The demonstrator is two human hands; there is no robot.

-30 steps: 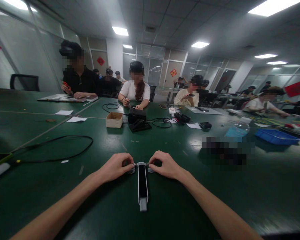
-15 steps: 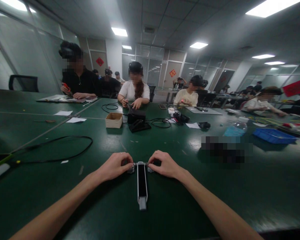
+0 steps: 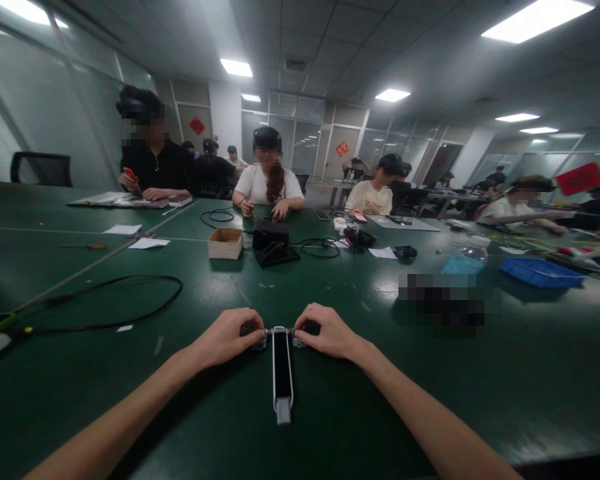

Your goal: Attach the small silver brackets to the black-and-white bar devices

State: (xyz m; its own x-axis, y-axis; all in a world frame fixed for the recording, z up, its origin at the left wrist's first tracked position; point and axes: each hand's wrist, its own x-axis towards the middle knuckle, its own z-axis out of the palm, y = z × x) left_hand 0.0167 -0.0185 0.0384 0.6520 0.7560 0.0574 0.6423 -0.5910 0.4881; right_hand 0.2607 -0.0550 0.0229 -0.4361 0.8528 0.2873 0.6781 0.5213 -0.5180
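Note:
A long narrow piece with a black top, white edges and a grey block at its near end (image 3: 282,373) lies on the green table (image 3: 220,427), pointing toward me. I cannot make out its kind. Short metallic stubs with grey parts stick out on both sides of its far end. My left hand (image 3: 234,335) pinches the left stub between thumb and fingers. On the other side, my right hand (image 3: 326,331) pinches the right stub the same way. The fingertips partly hide both stubs and the grey parts beneath them.
A black cable (image 3: 130,327) loops on the left. Farther back stand a small open box (image 3: 225,245) and a black device (image 3: 271,240). A bottle with blue liquid (image 3: 465,259) and a blue tray (image 3: 540,274) are at right. Several people sit around the table.
Both hands keep their pinch on the side stubs, and the narrow piece stays between them. The whole view has shifted slightly; little else differs.

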